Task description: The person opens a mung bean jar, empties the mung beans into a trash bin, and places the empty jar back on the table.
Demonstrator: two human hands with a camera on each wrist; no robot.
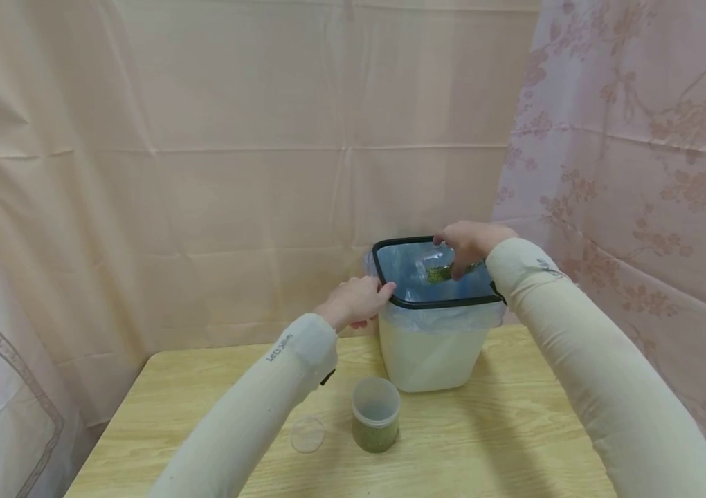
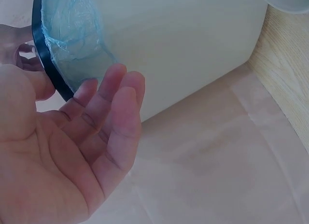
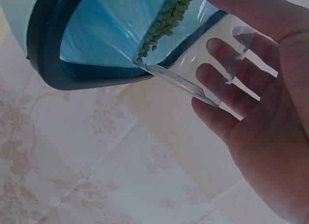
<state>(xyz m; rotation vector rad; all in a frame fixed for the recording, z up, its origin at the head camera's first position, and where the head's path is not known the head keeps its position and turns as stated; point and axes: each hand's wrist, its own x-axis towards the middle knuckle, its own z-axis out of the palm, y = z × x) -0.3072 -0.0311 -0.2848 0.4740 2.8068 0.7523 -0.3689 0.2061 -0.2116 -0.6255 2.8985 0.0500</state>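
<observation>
Inside the mouth of a white trash bin [image 1: 430, 356], my right hand [image 1: 474, 242] holds a clear plastic container [image 3: 186, 74]. Small green beans [image 3: 169, 23] lie along the container's far side, which is tilted over the bin's blue liner bag [image 3: 104, 31]. The thumb and fingers are spread around the container's wall. My left hand [image 1: 359, 301] is at the bin's black rim [image 2: 43, 55], thumb hooked over it. Its other fingers [image 2: 123, 122] bend loosely outside, in front of the bag.
A translucent round jar [image 1: 376, 415] with green contents low in it stands in front of the bin on the wooden table [image 1: 203, 401]. Left of the jar lies a clear round lid [image 1: 307, 434]. Beige curtain cloth [image 1: 234, 173] hangs behind, flowered cloth [image 1: 658, 173] to the right.
</observation>
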